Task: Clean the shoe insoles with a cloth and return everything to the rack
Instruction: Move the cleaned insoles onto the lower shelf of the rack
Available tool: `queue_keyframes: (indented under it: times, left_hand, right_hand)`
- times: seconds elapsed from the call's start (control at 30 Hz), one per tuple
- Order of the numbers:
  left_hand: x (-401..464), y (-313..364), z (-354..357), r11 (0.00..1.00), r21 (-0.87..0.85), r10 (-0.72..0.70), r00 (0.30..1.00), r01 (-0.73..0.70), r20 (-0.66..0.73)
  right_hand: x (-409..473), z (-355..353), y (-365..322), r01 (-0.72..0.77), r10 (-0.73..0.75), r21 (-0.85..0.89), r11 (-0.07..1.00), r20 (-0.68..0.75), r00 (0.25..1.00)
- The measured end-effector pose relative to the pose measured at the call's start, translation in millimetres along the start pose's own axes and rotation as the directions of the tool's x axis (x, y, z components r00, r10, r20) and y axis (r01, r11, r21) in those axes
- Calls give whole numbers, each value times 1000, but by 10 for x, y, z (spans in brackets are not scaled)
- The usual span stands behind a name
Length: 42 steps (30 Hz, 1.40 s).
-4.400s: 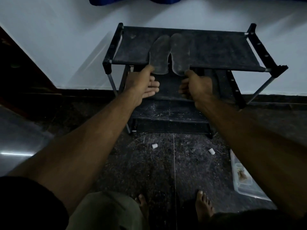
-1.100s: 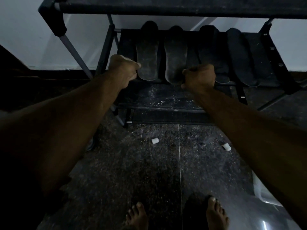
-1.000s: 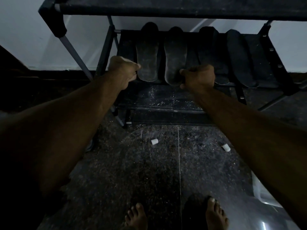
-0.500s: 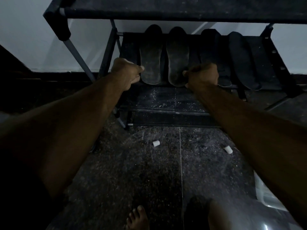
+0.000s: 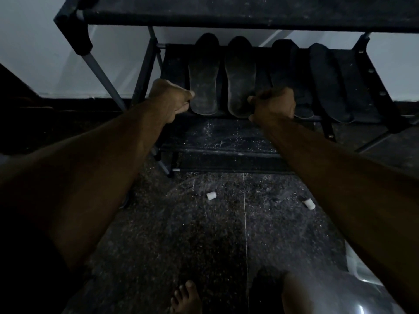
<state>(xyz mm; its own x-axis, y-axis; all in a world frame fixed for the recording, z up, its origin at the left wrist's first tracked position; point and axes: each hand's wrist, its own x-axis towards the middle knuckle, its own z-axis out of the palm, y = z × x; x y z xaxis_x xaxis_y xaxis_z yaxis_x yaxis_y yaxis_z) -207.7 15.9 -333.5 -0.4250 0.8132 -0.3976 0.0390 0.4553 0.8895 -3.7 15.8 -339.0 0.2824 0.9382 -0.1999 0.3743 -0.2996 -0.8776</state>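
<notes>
Two dusty grey insoles lie side by side on the middle shelf [image 5: 174,64] of the black shoe rack [image 5: 226,17], heels toward me. My left hand [image 5: 170,98] curls at the heel of the left insole [image 5: 204,82], its thumb on the edge. My right hand [image 5: 274,105] grips the heel of the right insole [image 5: 240,82]. Two darker insoles [image 5: 328,87] lie further right on the same shelf; my right hand partly covers the nearer one [image 5: 285,64]. No cloth is in view.
The rack's top shelf overhangs the hands. Its dusty bottom shelf [image 5: 226,137] sits just below. Two small white bits [image 5: 211,195] [image 5: 308,203] lie on the dark speckled floor. A clear plastic container [image 5: 362,279] is at bottom right, my bare foot [image 5: 187,298] at the bottom edge.
Four seconds ago both hands held the grey insoles on the top shelf; now the insoles lie on the middle shelf. Over the last second the hands have barely moved.
</notes>
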Motion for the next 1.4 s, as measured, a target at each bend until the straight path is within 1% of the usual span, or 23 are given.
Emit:
queue_keyframes:
  times: [0.3,0.6,0.8,0.9,1.0,1.1,1.17,1.3,1.4]
  left_hand:
    - [10,-5,-22,1000,-1,-9,999,9,40]
    - [-39,12,-23,1000,-5,-3,999,3,47]
    - [-158,76,-24,999,-46,0,999,2,42]
    - [-288,39,-75,996,-75,45,999,-45,-4]
    - [-517,-31,-216,991,-78,113,994,-113,-3]
    - [-830,-128,-438,988,-60,144,989,-142,30]
    - [-1046,-190,-567,987,-47,153,988,-152,35]
    - [-1451,-300,-936,988,-21,152,988,-152,10]
    - [-1690,-242,-1289,983,18,181,983,-181,3]
  right_hand:
    - [1,6,5,5,-5,1,1000,3,1000]
    - [-9,10,-7,-34,34,55,998,-2,999]
    - [-126,-50,38,44,-43,79,996,-20,999]
    - [-228,-100,46,90,-86,76,993,-53,995]
    - [-364,-166,-13,93,-83,102,990,-94,992]
    - [-593,-221,-97,100,-88,134,986,-94,992]
    - [-762,-254,-139,100,-90,123,987,-86,992]
    - [-1181,-299,-222,95,-93,75,993,-34,995]
    - [-1483,-330,-356,105,-106,65,992,27,994]
